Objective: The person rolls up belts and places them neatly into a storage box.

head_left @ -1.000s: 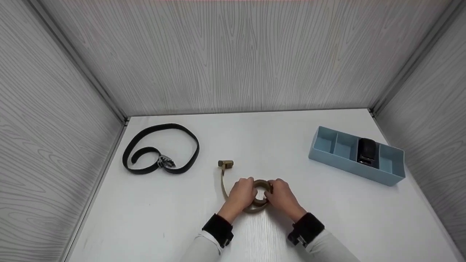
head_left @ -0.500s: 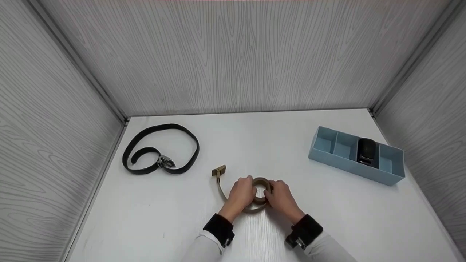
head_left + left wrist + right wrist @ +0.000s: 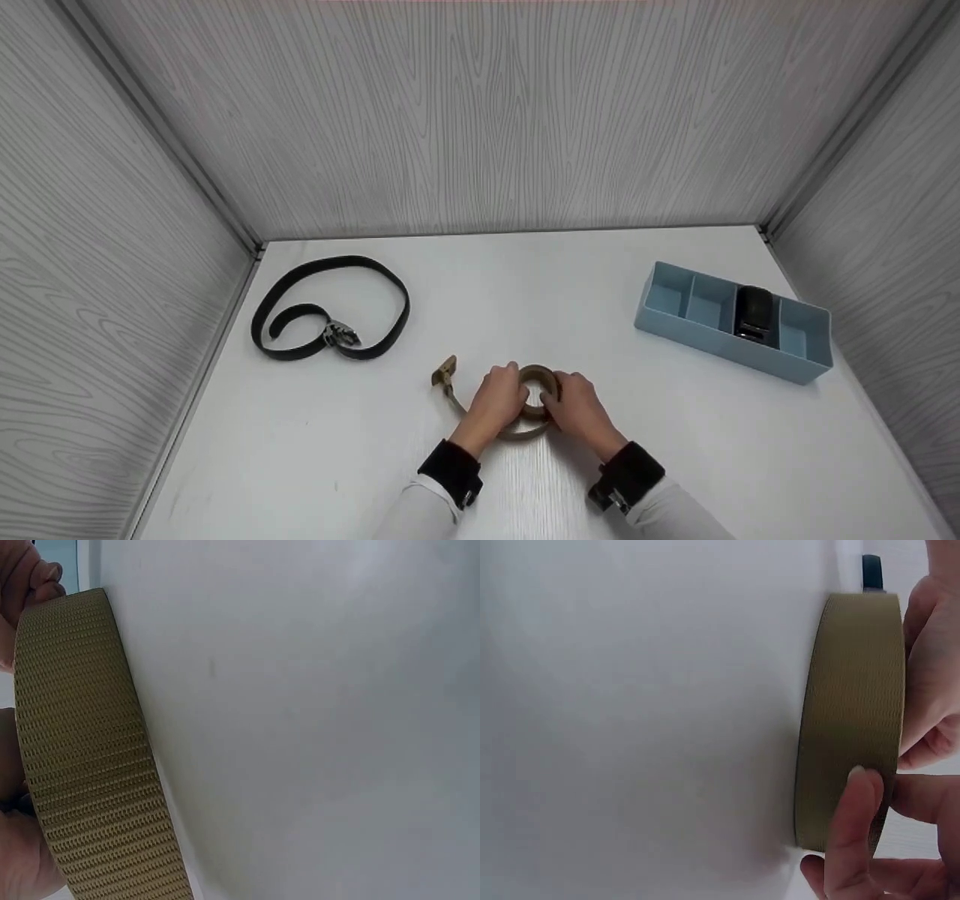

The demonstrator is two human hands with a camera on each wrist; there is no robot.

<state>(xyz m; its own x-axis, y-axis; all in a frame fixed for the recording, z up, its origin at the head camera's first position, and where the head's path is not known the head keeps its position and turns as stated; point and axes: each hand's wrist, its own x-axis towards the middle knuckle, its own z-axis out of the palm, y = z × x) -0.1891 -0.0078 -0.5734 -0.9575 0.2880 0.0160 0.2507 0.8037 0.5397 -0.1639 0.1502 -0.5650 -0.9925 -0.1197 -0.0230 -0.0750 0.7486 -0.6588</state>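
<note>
A tan webbing belt (image 3: 538,372) stands on edge on the white table, wound into a coil between the two hands. My left hand (image 3: 496,399) grips the coil's left side; my right hand (image 3: 579,409) pinches its right side, thumb inside the ring. In the right wrist view, the right fingers (image 3: 855,840) lie against the outer face of the webbing (image 3: 855,690). The ribbed weave (image 3: 97,742) fills the left part of the left wrist view. A loose tail runs out left of the coil, ending in a brass-coloured buckle (image 3: 444,373).
A black belt (image 3: 352,261) with a silver buckle (image 3: 341,334) lies loosely looped at the back left. On the right stands a blue divided box (image 3: 712,343) with a rolled black belt (image 3: 755,307) in one compartment. Grey wood-grain walls (image 3: 480,112) enclose the table.
The tan belt's buckle has moved left and nearer along the table, turning as the tail draws in toward the coil. Both hands stay in nearly the same place.
</note>
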